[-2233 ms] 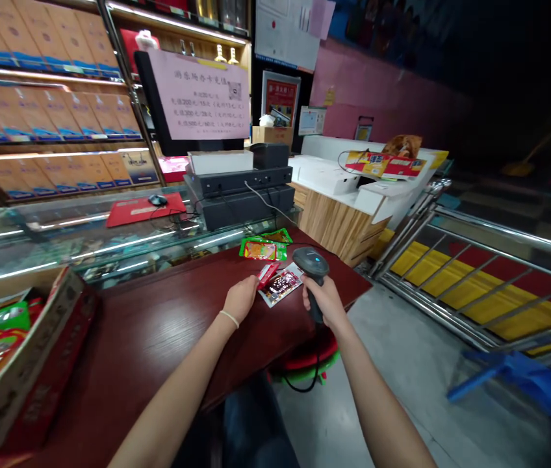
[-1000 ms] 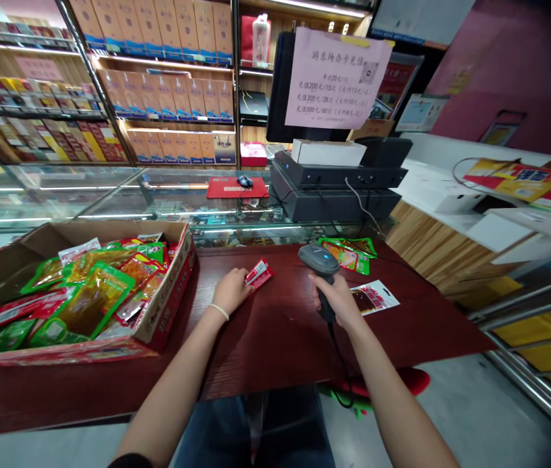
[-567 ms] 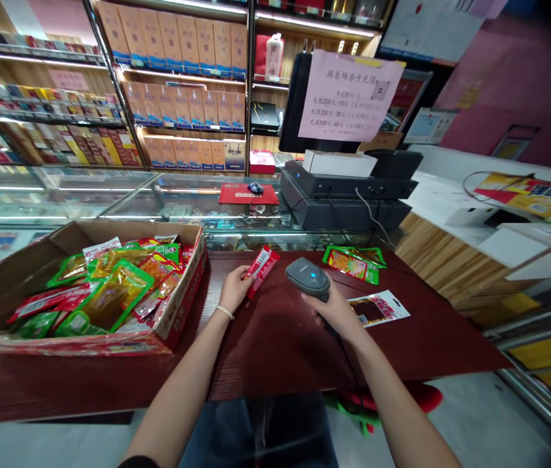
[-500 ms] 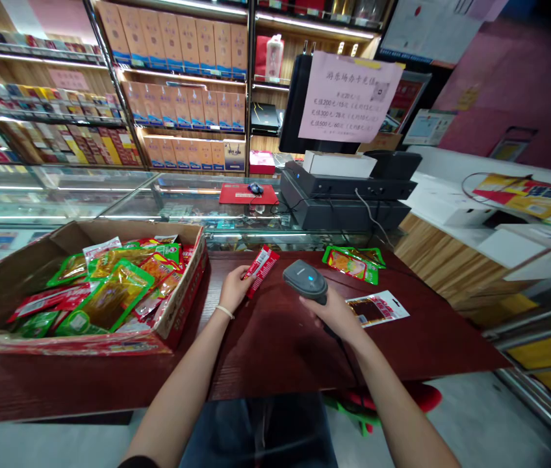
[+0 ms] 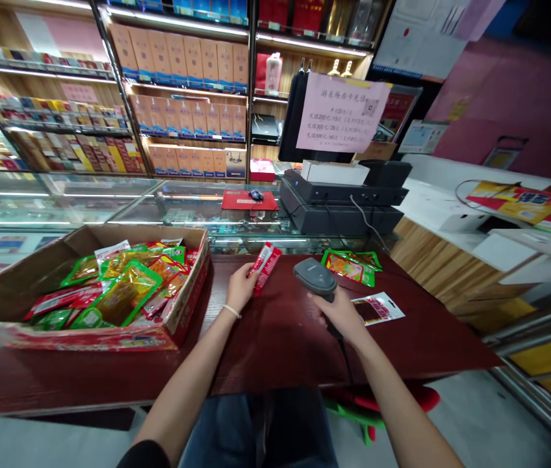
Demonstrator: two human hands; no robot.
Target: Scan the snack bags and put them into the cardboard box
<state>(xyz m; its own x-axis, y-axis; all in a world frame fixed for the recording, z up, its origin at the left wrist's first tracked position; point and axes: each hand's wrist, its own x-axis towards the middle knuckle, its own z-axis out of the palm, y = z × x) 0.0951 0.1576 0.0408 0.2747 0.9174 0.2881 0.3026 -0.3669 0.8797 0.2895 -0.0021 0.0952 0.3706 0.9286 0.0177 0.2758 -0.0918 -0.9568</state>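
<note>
My left hand [image 5: 241,290] pinches a narrow red snack packet [image 5: 266,266] by its lower left edge, with the printed side up, above the dark red table. In my right hand [image 5: 341,313] is a grey handheld barcode scanner [image 5: 315,275], its head pointing left towards the packet with a gap between them. The scanner's cable hangs below my right hand. Left of my left hand stands an open cardboard box [image 5: 192,286] holding many green, red and yellow snack packets [image 5: 114,292]. A white and brown packet [image 5: 383,307] lies just beyond my right hand.
Green-edged packets [image 5: 351,266] lie at the table's [image 5: 275,351] back right. Behind are a glass counter [image 5: 182,195], a red mat [image 5: 236,200] with a mouse, and a monitor bearing a pink sign [image 5: 341,114]. Boxed goods [image 5: 178,62] fill the shelves. A red and green stool [image 5: 368,416] stands underneath.
The scanner has shifted slightly right, away from the packet, and its blue light no longer shows. The packet has moved a little to the right and up. The camera view has shifted slightly.
</note>
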